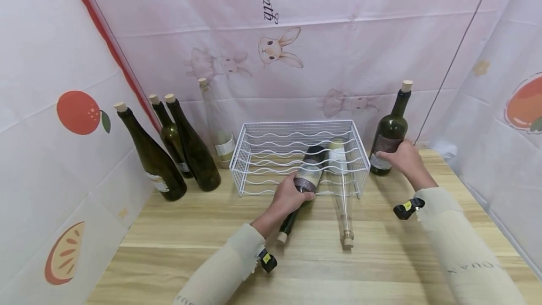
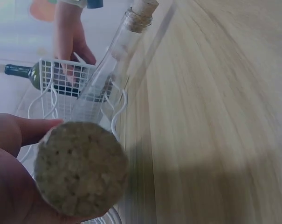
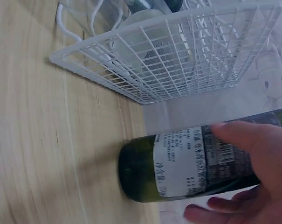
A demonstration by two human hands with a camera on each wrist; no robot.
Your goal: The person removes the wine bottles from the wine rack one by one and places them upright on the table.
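My left hand [image 1: 292, 193] grips a dark wine bottle [image 1: 308, 178] that lies slanted in a white wire wine rack [image 1: 238, 166]. Its corked neck points toward me, and the cork [image 2: 82, 170] fills much of the left wrist view. Beside it in the rack lies a clear glass bottle [image 1: 344, 201], neck also forward. To the right of the rack my right hand [image 1: 404, 161] holds a green wine bottle [image 1: 391, 128] around its labelled body, thumb on the label [image 3: 180, 161]. That bottle is upright with a cork in its neck.
Left of the rack stand three dark corked bottles, the outermost bottle [image 1: 158, 166] nearest the side wall. A clear corked bottle [image 1: 218, 126] is close to the rack's left side. A printed cloth [image 1: 169, 13] hangs behind the wooden table [image 1: 190, 222].
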